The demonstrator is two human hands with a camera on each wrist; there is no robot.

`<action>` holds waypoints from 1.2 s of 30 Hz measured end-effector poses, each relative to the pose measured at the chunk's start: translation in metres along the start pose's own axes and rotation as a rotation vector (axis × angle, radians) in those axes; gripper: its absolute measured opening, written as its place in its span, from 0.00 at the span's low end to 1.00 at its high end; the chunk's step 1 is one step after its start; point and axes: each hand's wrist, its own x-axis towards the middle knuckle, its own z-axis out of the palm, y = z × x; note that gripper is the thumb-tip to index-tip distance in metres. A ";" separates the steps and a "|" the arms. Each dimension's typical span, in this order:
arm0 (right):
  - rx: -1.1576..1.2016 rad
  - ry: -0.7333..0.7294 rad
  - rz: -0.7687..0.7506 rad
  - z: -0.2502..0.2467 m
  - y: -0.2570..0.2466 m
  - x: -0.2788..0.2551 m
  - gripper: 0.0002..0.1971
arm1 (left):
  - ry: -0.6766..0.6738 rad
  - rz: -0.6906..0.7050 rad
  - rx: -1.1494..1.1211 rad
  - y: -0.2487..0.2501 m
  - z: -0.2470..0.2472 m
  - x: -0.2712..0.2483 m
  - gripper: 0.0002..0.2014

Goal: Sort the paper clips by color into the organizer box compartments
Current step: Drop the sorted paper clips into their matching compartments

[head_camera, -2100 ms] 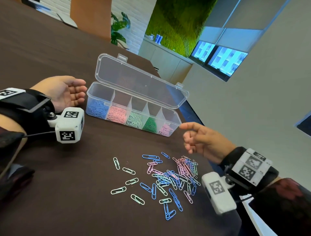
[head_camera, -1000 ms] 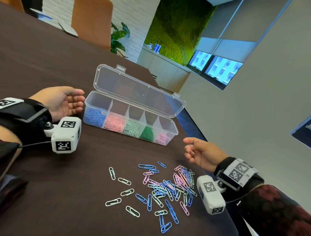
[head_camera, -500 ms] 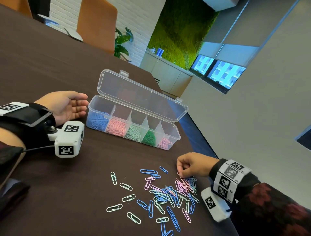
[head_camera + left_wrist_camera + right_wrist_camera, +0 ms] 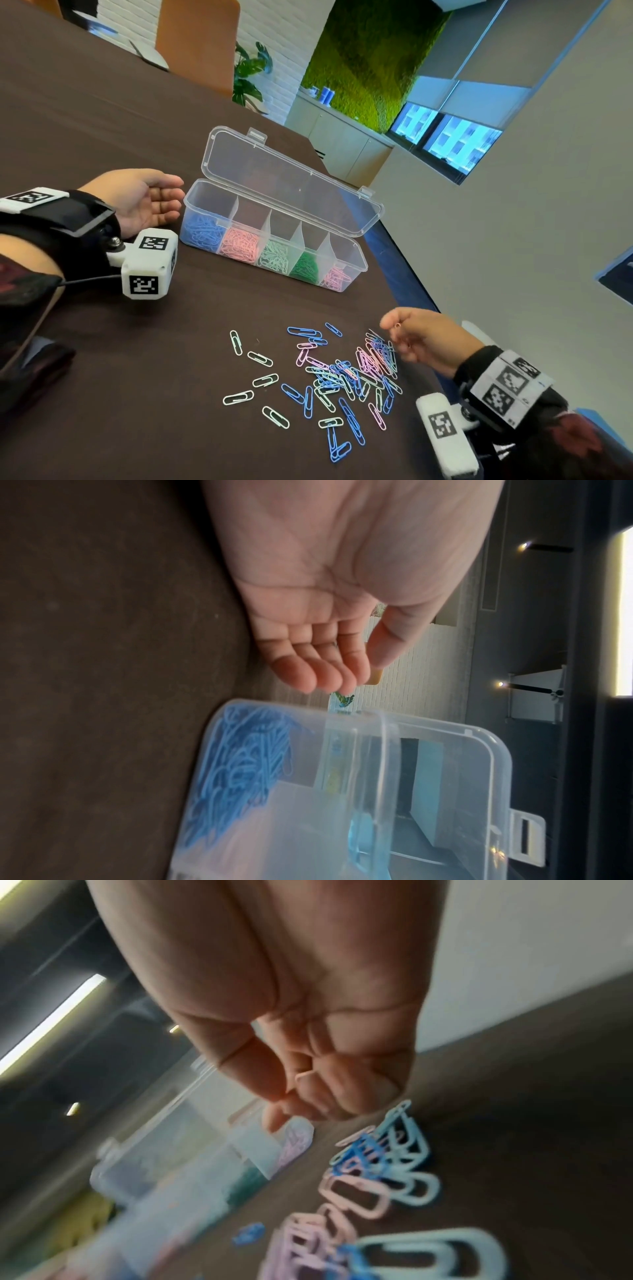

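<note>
Lower centre of frame: loose paper clips lying on the surface. Right hand, down at the pile half a second ago, is now lifting, pinching a pink clip — delivery pending. Farther, organizer box standing open; left hand resting relaxed beside it.

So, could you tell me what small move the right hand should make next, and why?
Probably carry it over to the organizer box and let go above a pink compartment. The right hand pinches what looks like a pink paper clip just above the loose pile, and the lid stands open. The left hand rests open beside the box's blue end.
</note>
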 end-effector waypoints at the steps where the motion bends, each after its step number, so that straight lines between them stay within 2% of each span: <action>1: -0.238 -0.004 0.005 0.003 -0.001 -0.005 0.05 | 0.001 0.002 0.001 0.000 0.000 -0.001 0.08; 3: -0.680 -0.021 -0.028 0.007 0.000 -0.009 0.05 | 0.003 0.005 0.002 0.000 0.001 -0.001 0.08; 5: -0.884 0.000 -0.064 0.011 0.002 -0.009 0.07 | 0.006 0.002 0.000 0.000 0.001 -0.002 0.08; 11: -1.006 0.125 -0.084 0.019 0.002 -0.005 0.10 | 0.008 0.001 -0.012 0.000 0.001 -0.003 0.07; 20: -1.067 0.158 -0.064 0.018 0.001 0.001 0.08 | 0.014 -0.007 -0.010 0.001 0.003 -0.004 0.07; 24: -1.020 0.090 -0.068 0.025 -0.002 0.001 0.11 | 0.014 -0.012 0.004 0.001 0.004 -0.006 0.07; 29: -0.886 0.075 -0.150 0.025 -0.005 -0.004 0.06 | 0.018 -0.014 0.009 0.001 0.004 -0.007 0.06; 33: -0.541 0.061 -0.113 0.020 -0.009 -0.007 0.07 | 0.017 -0.011 0.016 0.002 0.004 -0.007 0.07; 36: -0.086 0.051 -0.080 0.019 -0.005 -0.003 0.08 | 0.018 -0.013 0.017 0.001 0.004 -0.007 0.07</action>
